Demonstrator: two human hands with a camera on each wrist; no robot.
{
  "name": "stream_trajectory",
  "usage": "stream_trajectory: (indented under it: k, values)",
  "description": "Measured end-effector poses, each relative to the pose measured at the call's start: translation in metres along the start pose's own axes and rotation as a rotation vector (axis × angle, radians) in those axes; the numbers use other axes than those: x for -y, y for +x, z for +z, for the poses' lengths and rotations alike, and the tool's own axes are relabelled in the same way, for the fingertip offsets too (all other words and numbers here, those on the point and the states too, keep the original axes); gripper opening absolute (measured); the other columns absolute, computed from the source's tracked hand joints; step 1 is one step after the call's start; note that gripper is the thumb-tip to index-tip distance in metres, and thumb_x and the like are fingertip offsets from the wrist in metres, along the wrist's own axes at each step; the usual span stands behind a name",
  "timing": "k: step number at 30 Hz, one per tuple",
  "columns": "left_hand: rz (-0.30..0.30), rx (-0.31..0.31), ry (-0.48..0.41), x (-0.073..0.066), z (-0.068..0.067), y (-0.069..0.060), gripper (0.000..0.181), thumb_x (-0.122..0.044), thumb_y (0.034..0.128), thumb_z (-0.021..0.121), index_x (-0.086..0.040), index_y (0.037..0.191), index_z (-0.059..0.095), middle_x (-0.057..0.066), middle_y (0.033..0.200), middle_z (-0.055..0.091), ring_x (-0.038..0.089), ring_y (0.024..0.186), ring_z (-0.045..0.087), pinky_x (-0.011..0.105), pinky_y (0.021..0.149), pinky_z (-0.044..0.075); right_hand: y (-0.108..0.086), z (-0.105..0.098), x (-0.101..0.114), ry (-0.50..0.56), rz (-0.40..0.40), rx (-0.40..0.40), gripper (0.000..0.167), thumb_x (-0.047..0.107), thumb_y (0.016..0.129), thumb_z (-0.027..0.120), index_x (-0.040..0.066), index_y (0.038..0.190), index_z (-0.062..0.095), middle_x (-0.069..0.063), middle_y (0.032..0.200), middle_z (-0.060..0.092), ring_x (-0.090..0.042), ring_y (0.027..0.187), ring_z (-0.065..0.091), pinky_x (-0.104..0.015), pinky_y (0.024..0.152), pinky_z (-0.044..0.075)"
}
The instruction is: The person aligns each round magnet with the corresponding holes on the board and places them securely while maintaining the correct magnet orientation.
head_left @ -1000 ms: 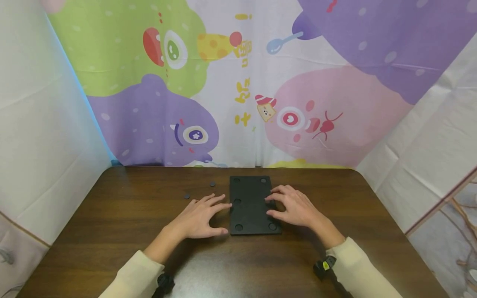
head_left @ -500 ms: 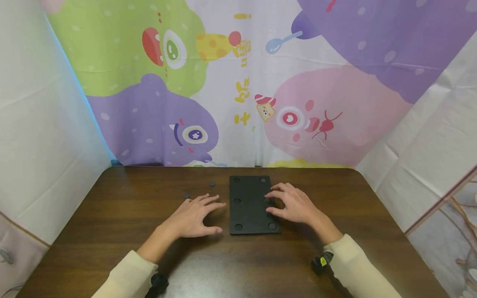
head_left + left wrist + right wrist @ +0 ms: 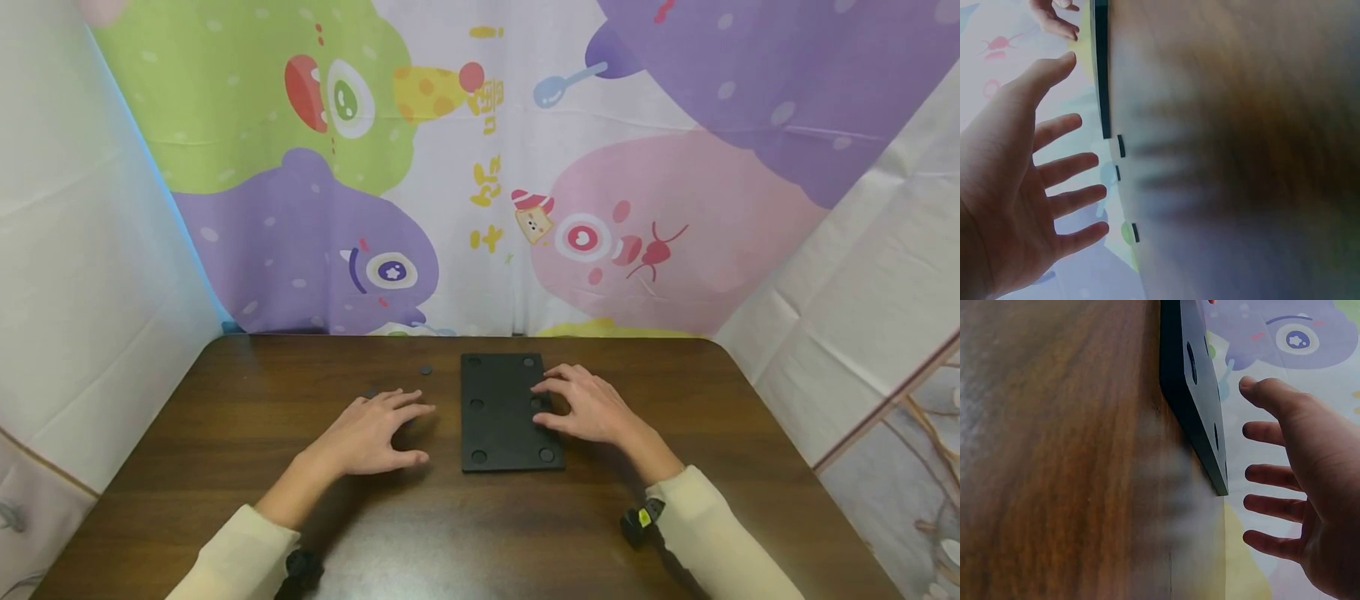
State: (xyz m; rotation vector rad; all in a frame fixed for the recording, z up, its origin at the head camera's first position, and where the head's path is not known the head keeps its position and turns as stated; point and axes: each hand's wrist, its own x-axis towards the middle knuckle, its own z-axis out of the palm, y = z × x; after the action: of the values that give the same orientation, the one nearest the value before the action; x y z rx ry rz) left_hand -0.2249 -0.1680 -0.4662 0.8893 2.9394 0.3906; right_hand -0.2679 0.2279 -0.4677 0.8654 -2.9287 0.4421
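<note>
A flat black board (image 3: 506,417) with several round recesses along its two long sides lies on the table. Some recesses may hold discs; I cannot tell which. My left hand (image 3: 367,433) hovers left of the board, fingers spread, holding nothing. Beyond it lies a small dark disc (image 3: 426,370), and another disc (image 3: 371,393) is partly covered by its fingers. The left wrist view shows a third disc (image 3: 1135,232) on the tabletop too. Over the board's right edge hangs my right hand (image 3: 588,407), its fingers loosely bent; the right wrist view shows them apart from the board.
The brown wooden table (image 3: 480,533) ends at a printed cartoon curtain (image 3: 480,292) behind. White cloth walls (image 3: 75,250) flank both sides. Small dark cameras (image 3: 640,521) sit at the sleeves.
My left hand has drawn back leftward from the board's left edge, coming over the nearer disc. The right hand has hardly moved, and the board stays in place.
</note>
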Motion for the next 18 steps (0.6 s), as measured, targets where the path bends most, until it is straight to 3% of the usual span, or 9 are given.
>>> stream_trajectory:
  k: [5, 18]
  values:
    - [-0.013, -0.003, 0.004, 0.004, -0.004, -0.004, 0.076, -0.059, 0.0987, 0.079, -0.021, 0.162, 0.063, 0.017, 0.172, 0.058, 0.052, 0.157, 0.055, 0.087, 0.116, 0.045, 0.004, 0.001, 0.000, 0.008, 0.012, 0.013, 0.052, 0.052, 0.100, 0.083, 0.020, 0.141, 0.080, -0.016, 0.153, 0.069, -0.040, 0.140, 0.065, -0.068, 0.111, 0.058]
    - [0.002, -0.050, 0.002, 0.017, -0.009, -0.004, 0.068, -0.054, 0.0980, 0.082, -0.017, 0.153, 0.070, 0.019, 0.157, 0.070, 0.047, 0.145, 0.067, 0.073, 0.109, 0.057, 0.009, 0.006, -0.001, 0.000, 0.035, 0.104, 0.065, 0.059, 0.099, 0.082, 0.025, 0.153, 0.071, -0.017, 0.167, 0.059, -0.042, 0.149, 0.059, -0.071, 0.114, 0.055]
